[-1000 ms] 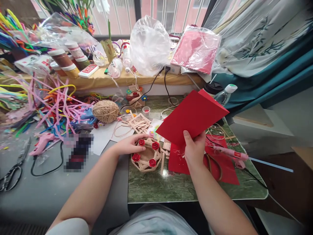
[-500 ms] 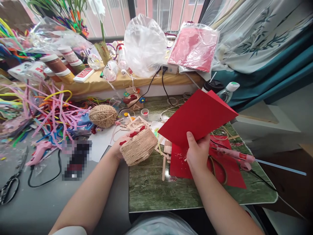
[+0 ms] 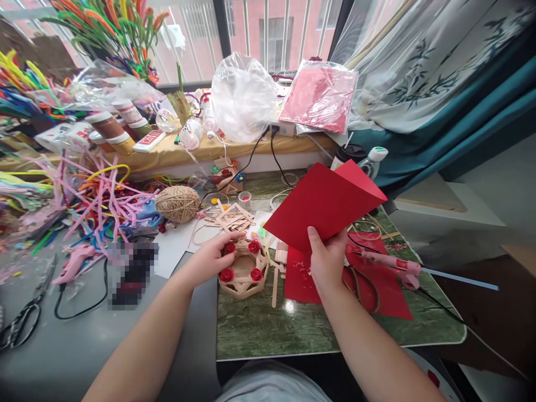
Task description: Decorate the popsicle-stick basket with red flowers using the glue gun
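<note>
A twine-wrapped craft box [image 3: 243,287] with several red roses on its rim stands upright on the green board [image 3: 251,335]. My left hand [image 3: 211,258] rests at its left rim, thumb and fingers apart around a rose. My right hand [image 3: 327,259] pinches a folded sheet of red paper [image 3: 322,206] between thumb and fingers and holds it up at a tilt. Under that hand another red sheet [image 3: 301,279] lies flat on the board, with scissors partly over it.
A pink glue gun [image 3: 391,261] with a long stick lies at the right. Wooden sticks [image 3: 234,216] and a twine ball [image 3: 178,204] are behind the box. Black-handled scissors [image 3: 25,321] and a second glue gun [image 3: 75,262] lie at the left.
The twine-wrapped box, tilted on its side in my left hand before, now stands upright with its roses up. My left hand has loosened. The folded red paper has shifted slightly left in view.
</note>
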